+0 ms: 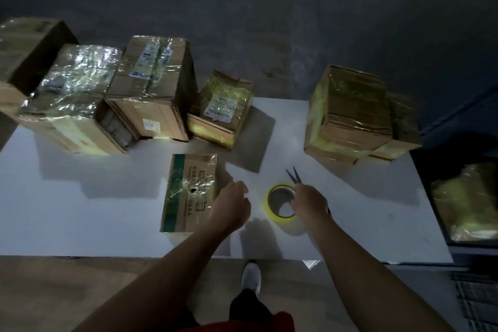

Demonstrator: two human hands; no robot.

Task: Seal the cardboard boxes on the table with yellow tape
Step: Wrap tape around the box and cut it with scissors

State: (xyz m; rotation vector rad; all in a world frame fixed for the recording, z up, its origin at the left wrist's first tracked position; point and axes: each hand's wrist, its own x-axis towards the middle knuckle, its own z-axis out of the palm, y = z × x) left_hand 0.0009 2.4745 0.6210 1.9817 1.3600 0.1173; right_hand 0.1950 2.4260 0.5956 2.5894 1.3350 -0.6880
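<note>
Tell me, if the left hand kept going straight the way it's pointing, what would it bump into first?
Probably the small yellow-taped box at the back. The left hand points away and slightly left, passing the flat green-striped box beside it. Depth is hard to judge, so it might clip that flat box's corner first.

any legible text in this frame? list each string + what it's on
None can be read.
White shipping labels on the tall box and the small yellow-taped box: too small and blurred.
Dark print on the flat green-striped box: blurred, glare from tape.
Red mark on the left box: illegible.
</note>
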